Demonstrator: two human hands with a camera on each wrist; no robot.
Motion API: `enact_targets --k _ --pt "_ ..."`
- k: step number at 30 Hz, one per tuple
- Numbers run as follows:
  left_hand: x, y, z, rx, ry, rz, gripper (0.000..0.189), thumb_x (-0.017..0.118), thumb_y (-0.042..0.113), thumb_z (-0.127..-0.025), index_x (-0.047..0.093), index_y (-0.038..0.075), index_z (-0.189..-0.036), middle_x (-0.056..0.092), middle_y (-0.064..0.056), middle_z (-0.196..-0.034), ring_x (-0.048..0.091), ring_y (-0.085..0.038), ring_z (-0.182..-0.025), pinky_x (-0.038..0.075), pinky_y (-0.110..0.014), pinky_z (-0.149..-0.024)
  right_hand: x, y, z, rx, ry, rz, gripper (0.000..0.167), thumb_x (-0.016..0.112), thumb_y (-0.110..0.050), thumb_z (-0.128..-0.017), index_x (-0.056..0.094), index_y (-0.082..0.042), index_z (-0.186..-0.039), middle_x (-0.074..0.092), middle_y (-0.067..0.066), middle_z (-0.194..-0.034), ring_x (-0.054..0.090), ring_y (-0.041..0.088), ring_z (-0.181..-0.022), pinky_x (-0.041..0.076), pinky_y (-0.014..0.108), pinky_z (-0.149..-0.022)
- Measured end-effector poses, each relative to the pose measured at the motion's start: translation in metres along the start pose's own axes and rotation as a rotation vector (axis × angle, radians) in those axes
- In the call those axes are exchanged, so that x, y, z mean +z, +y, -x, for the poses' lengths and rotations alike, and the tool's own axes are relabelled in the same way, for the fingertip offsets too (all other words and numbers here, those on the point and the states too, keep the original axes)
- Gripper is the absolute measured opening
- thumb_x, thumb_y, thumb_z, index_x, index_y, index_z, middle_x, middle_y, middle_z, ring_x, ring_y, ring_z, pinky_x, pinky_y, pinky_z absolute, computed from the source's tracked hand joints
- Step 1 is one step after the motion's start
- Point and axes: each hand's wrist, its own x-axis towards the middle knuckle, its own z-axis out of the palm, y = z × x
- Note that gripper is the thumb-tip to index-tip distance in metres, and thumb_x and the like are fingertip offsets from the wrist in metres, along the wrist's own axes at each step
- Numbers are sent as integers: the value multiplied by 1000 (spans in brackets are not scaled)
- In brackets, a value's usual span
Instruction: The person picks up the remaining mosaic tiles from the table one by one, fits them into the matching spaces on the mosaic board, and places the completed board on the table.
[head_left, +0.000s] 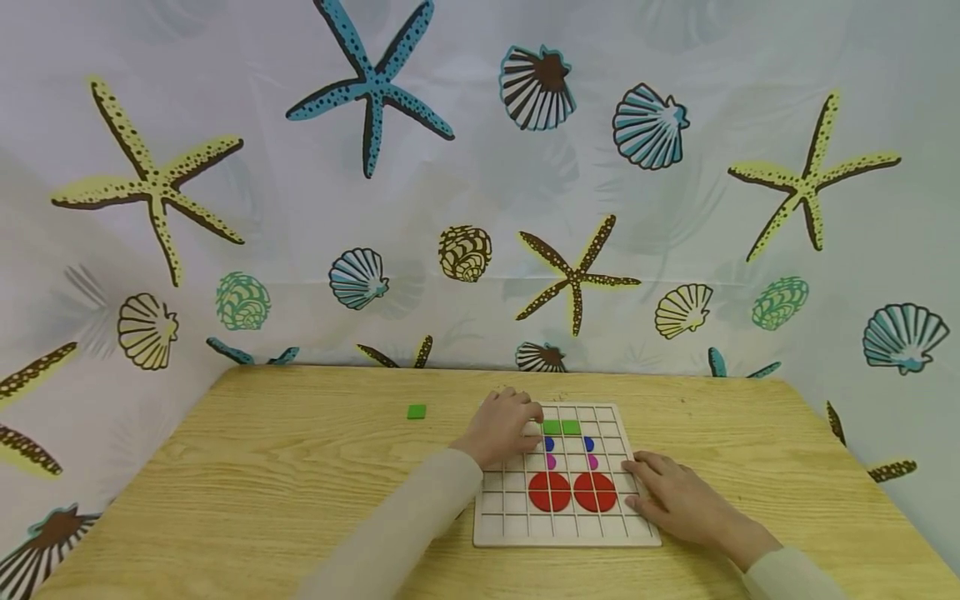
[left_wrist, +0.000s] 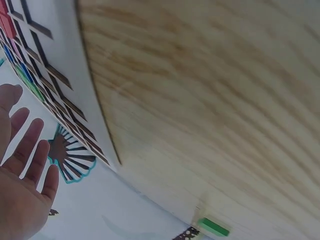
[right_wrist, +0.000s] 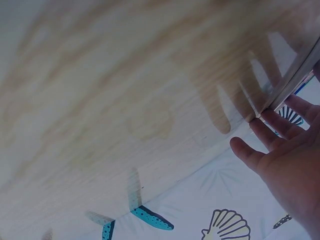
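A white gridded board (head_left: 566,542) lies on the table. Two green squares (head_left: 572,427) sit side by side near its far edge. Below them are two blue half-discs (head_left: 588,444), two pink half-discs (head_left: 592,461) and two red discs (head_left: 549,492). Over the board's upper left part is my left hand (head_left: 501,427), its fingers loosely bent beside the green squares; the left wrist view shows the fingers apart, holding nothing visible. My right hand (head_left: 678,500) rests at the board's right edge, fingers extended, fingertips touching the rim.
A loose green square (head_left: 416,412) lies on the wooden table (head_left: 300,500), left of the board. White cloth (head_left: 480,183) printed with starfish and shells hangs behind the table and along both sides.
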Motion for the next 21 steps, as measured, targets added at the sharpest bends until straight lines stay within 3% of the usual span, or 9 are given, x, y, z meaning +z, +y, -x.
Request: enact_targets --k 21 --pt "1 -68 40 -109 72 58 17 63 27 -83 64 18 -98 62 1 -98 52 -21 -92 41 -47 -88 -3 -2 1 9 -8 -12 50 49 -41 -92 49 -10 -131 45 15 -134 43 34 -123 36 54 -97"
